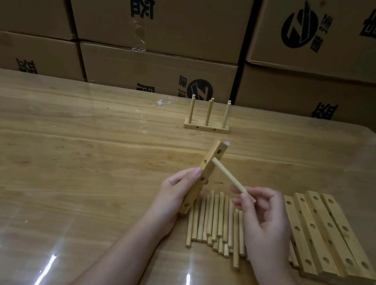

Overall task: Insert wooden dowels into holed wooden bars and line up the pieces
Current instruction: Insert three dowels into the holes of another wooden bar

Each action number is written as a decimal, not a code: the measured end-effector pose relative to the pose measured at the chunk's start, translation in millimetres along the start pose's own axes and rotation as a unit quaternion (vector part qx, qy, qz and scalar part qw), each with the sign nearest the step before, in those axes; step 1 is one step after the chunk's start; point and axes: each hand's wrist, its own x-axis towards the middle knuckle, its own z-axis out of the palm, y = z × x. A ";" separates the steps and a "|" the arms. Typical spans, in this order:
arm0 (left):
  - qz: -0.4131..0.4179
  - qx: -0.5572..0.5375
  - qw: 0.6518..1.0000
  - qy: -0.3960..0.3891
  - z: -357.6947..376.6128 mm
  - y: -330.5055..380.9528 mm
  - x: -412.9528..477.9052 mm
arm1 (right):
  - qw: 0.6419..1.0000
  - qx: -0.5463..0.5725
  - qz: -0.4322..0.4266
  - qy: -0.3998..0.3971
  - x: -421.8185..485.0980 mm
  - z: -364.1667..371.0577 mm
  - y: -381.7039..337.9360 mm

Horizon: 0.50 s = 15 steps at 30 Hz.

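My left hand [176,192] grips a holed wooden bar [204,173], held tilted with its top end leaning right above the table. My right hand [260,221] pinches a pale dowel [228,180] by its near end; the dowel's far tip sits at a hole near the bar's middle. Below my hands lies a heap of loose dowels [216,226]. A stack of holed bars [328,234] lies to the right. Farther back stands a finished piece [206,127], a flat bar with upright dowels in it.
The wooden table [60,148] is covered with a glossy clear sheet. Stacked cardboard boxes [163,18] form a wall along the table's far edge. Small white scraps [161,102] lie near that edge.
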 end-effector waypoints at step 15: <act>0.013 0.041 0.998 -0.037 2.7 2.9 -4.2 | 0.995 -0.092 -0.015 -0.020 2.4 -2.3 11.6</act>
